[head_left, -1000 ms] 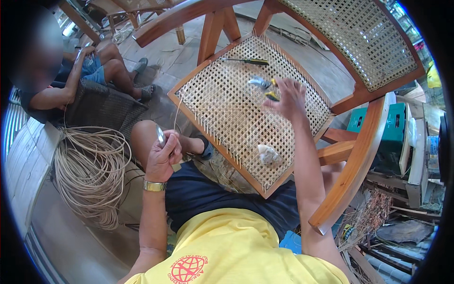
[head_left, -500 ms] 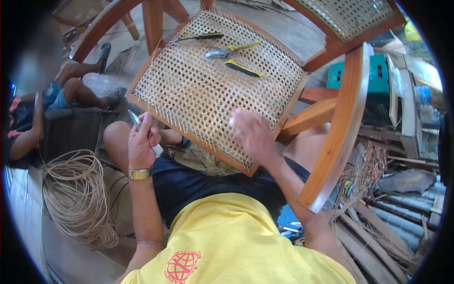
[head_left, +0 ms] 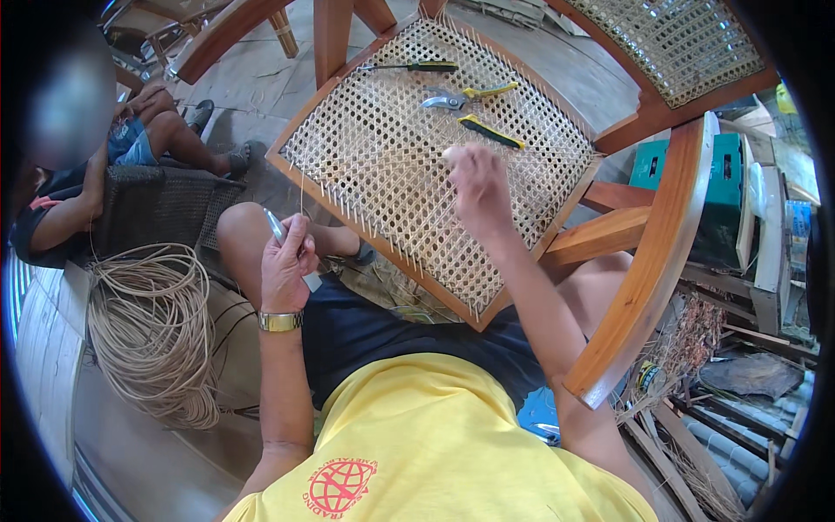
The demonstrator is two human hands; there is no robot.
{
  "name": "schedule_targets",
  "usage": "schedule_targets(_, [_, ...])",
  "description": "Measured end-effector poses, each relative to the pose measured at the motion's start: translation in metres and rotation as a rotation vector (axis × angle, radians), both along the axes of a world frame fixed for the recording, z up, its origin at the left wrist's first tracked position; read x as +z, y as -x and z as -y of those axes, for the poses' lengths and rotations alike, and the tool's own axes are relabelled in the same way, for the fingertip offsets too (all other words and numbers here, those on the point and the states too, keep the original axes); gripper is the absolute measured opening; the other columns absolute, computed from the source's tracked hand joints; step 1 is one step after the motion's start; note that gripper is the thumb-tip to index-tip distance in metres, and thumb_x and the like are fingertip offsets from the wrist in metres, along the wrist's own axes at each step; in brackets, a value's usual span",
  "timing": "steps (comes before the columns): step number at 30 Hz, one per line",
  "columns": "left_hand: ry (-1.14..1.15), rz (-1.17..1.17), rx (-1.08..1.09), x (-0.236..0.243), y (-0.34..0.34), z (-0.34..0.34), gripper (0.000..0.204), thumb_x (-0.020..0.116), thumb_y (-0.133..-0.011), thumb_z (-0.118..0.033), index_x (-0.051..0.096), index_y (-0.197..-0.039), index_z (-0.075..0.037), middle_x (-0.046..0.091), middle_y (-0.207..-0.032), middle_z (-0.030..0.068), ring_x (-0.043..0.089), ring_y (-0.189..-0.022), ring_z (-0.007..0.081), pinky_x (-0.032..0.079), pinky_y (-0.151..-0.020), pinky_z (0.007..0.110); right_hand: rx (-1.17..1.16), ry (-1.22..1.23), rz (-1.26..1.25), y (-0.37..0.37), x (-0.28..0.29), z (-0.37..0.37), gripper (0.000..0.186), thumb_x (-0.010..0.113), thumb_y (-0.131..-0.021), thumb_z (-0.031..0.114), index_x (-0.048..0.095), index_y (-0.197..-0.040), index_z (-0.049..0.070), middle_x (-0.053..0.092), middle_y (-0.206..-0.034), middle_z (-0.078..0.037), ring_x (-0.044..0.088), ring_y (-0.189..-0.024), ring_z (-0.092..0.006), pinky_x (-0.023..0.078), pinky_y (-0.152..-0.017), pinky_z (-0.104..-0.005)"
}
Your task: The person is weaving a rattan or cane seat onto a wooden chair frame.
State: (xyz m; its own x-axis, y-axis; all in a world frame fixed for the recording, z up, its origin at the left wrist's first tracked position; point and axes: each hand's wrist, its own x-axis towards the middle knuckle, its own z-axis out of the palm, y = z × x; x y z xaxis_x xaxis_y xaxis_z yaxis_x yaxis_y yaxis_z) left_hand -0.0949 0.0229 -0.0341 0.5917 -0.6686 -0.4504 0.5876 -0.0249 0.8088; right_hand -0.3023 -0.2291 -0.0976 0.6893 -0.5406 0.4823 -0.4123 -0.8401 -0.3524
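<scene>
A wooden chair seat with woven cane mesh point(head_left: 391, 148) lies tilted across in front of me, loose strand ends sticking up along its frame. My left hand point(head_left: 289, 265), wearing a gold watch, is closed round a slim pointed metal tool point(head_left: 275, 226) beside the near-left edge. Something white shows below that hand. Over the middle of the mesh, my right hand point(head_left: 484, 191) has its fingers curled together; a pale spot shows at its thumb side, and what it holds, if anything, I cannot make out. Pruning shears point(head_left: 445, 101) and a dark-handled pointed tool point(head_left: 430, 67) rest on the cane.
A coil of cane point(head_left: 152, 339) lies at the left, near a seated person point(head_left: 165, 130). The chair's curved wooden arm point(head_left: 657, 261) rises close to my right forearm. Green crates point(head_left: 726, 196) and scrap wood stand at the right.
My right hand has moved away from me across the mesh. My left hand keeps its hold by the seat edge. The whole view has shifted, so the chair appears farther right.
</scene>
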Motion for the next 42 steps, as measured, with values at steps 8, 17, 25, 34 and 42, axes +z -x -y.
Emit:
schedule_targets(8, [0.031, 0.053, 0.01, 0.0, -0.008, -0.005, 0.015, 0.059, -0.105, -0.024, 0.063, -0.104, -0.009, 0.058, -0.072, -0.0029, 0.038, -0.048, 0.0028, 0.027, -0.044, 0.019, -0.046, -0.124, 0.025, -0.017, 0.027, 0.013, 0.019, 0.061, -0.091, 0.001, 0.061, -0.109, 0.007, 0.062, -0.107, -0.013, 0.06, -0.101, -0.0263, 0.051, -0.093, -0.0397])
schedule_targets(17, [0.024, 0.043, 0.0, -0.004, -0.009, 0.001, 0.016, 0.06, -0.104, -0.024, 0.064, -0.105, -0.009, 0.058, -0.073, -0.0025, 0.038, -0.049, 0.0029, 0.028, -0.044, 0.019, -0.436, -0.015, -0.189, 0.045, 0.055, -0.026, 0.019, 0.062, -0.091, 0.012, 0.061, -0.11, 0.008, 0.059, -0.107, -0.011, 0.058, -0.106, -0.0285, 0.047, -0.095, -0.0414])
schedule_targets(25, [0.065, 0.029, -0.034, -0.007, -0.014, 0.003, 0.016, 0.06, -0.104, -0.024, 0.065, -0.106, -0.009, 0.059, -0.074, -0.0017, 0.038, -0.049, 0.0029, 0.028, -0.045, 0.02, -0.216, -0.237, -0.056, 0.072, 0.072, -0.057, 0.021, 0.06, -0.089, 0.01, 0.064, -0.11, 0.009, 0.064, -0.103, -0.007, 0.06, -0.103, -0.0281, 0.049, -0.09, -0.0408])
schedule_targets(34, [0.071, 0.002, -0.023, -0.012, -0.008, -0.001, 0.016, 0.061, -0.104, -0.024, 0.065, -0.107, -0.009, 0.059, -0.075, -0.002, 0.038, -0.049, 0.0025, 0.028, -0.045, 0.019, 0.081, -0.245, -0.106, 0.105, 0.037, -0.1, 0.022, 0.061, -0.089, 0.011, 0.064, -0.11, 0.008, 0.063, -0.108, -0.01, 0.06, -0.108, -0.0308, 0.047, -0.1, -0.0416])
schedule_targets(42, [0.063, 0.01, -0.036, -0.009, -0.003, 0.0, 0.016, 0.06, -0.104, -0.024, 0.065, -0.106, -0.008, 0.059, -0.074, -0.0019, 0.038, -0.049, 0.003, 0.028, -0.045, 0.019, -0.013, -0.529, -0.044, 0.082, 0.06, -0.103, 0.025, 0.057, -0.098, 0.017, 0.063, -0.119, 0.007, 0.066, -0.109, -0.016, 0.061, -0.107, -0.0351, 0.05, -0.093, -0.0414])
